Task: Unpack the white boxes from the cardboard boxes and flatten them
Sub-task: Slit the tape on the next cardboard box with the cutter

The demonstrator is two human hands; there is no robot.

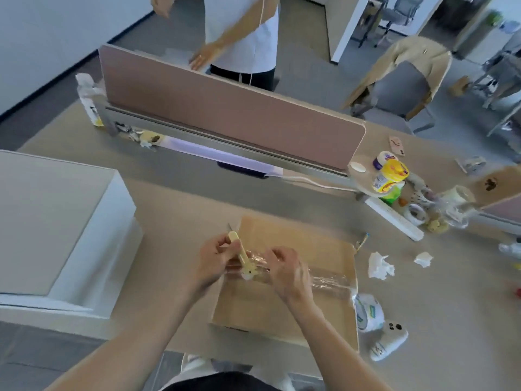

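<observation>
Head view: we judged it early. Cardboard box [253, 306] lay on the worktop [423, 306], tape not yet off. Left grip [215, 256] held the yellow knife [239, 249]; right grip [284, 268] pinched the clear tape [329, 280]. Unpacking and flattening remained.

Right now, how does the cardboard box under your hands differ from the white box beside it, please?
The cardboard box is brown; the white box is white with a greyish top. The cardboard box carries clear tape; the white box shows none. The left hand, gripping a yellow knife, and the right hand work on the cardboard box; the white box is untouched. Both rest on the desk.
</observation>
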